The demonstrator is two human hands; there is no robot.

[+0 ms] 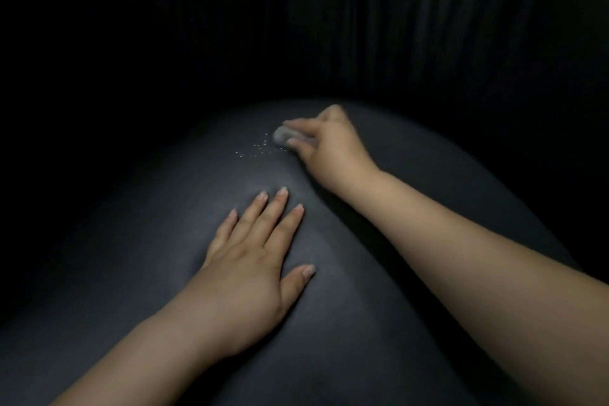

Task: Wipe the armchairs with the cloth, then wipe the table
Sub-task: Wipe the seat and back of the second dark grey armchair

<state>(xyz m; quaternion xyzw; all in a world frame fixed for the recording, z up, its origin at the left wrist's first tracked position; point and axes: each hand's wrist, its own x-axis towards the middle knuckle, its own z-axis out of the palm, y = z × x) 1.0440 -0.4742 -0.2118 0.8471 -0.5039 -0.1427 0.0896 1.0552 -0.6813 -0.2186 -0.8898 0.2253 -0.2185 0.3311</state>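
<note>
A dark armchair seat cushion (164,257) fills the lower view, lit in its middle. My left hand (253,257) rests flat on the cushion with straight, spread fingers. Farther back, my right hand (324,145) grips a small bunched grey cloth (281,136) and presses it onto the cushion. A scatter of tiny bright specks (258,149) lies on the cushion just left of the cloth. Most of the cloth is hidden under my fingers.
The armchair's dark pleated backrest (395,26) rises behind the cushion. Everything at the left and right sides is in deep shadow and cannot be made out.
</note>
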